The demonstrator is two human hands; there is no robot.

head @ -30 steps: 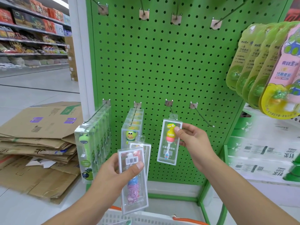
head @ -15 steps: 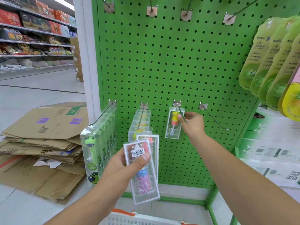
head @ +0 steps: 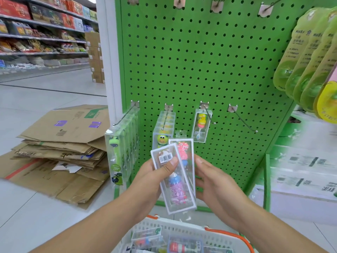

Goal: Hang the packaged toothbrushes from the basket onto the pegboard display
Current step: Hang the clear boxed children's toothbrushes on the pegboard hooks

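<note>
Slippage threatens: your left hand (head: 155,177) pinches two stacked toothbrush packs (head: 176,177) above the basket (head: 182,231) while your right hand (head: 215,187), fingers loosely spread and holding nothing, reaches in, so tugging the pink pack (head: 183,152) may drop both.

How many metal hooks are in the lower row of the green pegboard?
4. From left: one hook full of packs, a second hook also loaded, a third hook carrying the single yellow toothbrush pack, and a bare fourth hook.
</note>
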